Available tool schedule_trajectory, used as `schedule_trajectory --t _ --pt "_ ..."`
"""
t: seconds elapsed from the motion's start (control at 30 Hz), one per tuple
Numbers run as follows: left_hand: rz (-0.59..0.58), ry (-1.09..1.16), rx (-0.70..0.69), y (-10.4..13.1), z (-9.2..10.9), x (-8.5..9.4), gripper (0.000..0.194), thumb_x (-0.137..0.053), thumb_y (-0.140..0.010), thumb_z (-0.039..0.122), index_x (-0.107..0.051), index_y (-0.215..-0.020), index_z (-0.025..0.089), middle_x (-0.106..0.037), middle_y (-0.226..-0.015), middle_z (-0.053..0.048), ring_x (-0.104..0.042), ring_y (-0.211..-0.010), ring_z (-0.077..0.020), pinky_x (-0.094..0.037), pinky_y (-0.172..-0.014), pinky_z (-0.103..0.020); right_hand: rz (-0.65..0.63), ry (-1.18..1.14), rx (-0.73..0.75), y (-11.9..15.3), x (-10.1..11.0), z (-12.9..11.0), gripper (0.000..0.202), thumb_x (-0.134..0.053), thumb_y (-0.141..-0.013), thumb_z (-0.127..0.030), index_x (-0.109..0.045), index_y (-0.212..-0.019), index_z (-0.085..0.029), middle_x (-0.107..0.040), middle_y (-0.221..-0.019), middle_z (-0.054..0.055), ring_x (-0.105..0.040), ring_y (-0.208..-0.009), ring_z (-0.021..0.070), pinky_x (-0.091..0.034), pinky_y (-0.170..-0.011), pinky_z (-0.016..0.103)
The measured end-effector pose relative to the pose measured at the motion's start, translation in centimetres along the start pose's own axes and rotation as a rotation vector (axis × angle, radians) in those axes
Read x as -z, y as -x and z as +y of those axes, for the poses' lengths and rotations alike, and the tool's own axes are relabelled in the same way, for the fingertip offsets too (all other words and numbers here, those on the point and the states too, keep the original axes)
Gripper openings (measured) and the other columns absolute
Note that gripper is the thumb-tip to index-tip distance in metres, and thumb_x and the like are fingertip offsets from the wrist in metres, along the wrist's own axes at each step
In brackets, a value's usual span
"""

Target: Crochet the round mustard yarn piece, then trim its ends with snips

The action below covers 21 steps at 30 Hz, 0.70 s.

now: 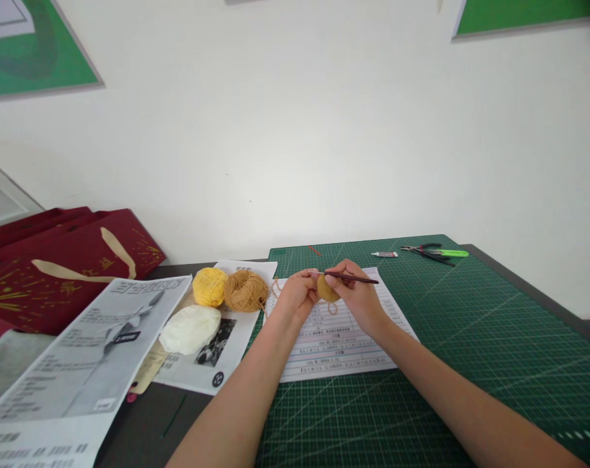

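Between my two hands is a small round brown crochet piece [327,290] with a loop of yarn hanging below it. My left hand [301,290] pinches its left side, fingers closed. In my right hand [357,294] is a crochet hook [356,277] with a dark red handle, its thin metal tip pointing left at the top of the piece. A strand runs from near my left hand toward the brown yarn ball [246,290]. Under both hands lies a printed pattern sheet [334,354]. The exact stitch at the hook tip is too small to make out.
Left of my hands sit a yellow yarn ball [210,286] and a white bundle [190,329] on printed paper. Dark red gift bags [75,270] stand further left. On the green cutting mat [470,338] lie a small tube [384,254], pliers [424,249] and a bright green-handled tool [453,253].
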<state>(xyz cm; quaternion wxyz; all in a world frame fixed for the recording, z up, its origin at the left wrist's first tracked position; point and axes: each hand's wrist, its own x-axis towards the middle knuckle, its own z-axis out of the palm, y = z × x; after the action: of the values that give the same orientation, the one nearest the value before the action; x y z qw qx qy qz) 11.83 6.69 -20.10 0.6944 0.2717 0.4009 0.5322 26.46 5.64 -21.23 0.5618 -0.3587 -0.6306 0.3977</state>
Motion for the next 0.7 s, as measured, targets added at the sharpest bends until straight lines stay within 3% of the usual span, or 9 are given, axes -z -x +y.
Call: schedule_trajectory --t 0.3,0.7 --pt "0.041 0.006 0.008 -0.3 0.4 0.0 0.033 -0.065 -0.095 0.031 -0.062 -0.124 0.016 -0.066 -0.122 -0.011 -0.068 -0.098 -0.0239 -0.059 -0.080 -0.043 0.042 0.041 0.025 -0.4 0.0 0.5 0.022 -0.064 -0.096 -0.034 -0.066 -0.108 -0.016 -0.069 -0.104 0.005 -0.068 -0.087 0.0172 -0.059 -0.078 0.037" --pt "0.131 -0.062 -0.009 -0.2 0.0 -0.1 0.034 -0.064 -0.095 0.031 -0.062 -0.126 0.017 -0.065 -0.125 -0.011 -0.067 -0.101 -0.0252 -0.059 -0.083 -0.045 -0.054 0.105 0.065 0.6 -0.6 0.0 0.021 -0.063 -0.096 -0.035 -0.066 -0.106 -0.016 -0.069 -0.099 0.004 -0.067 -0.082 0.0158 -0.058 -0.075 0.035"
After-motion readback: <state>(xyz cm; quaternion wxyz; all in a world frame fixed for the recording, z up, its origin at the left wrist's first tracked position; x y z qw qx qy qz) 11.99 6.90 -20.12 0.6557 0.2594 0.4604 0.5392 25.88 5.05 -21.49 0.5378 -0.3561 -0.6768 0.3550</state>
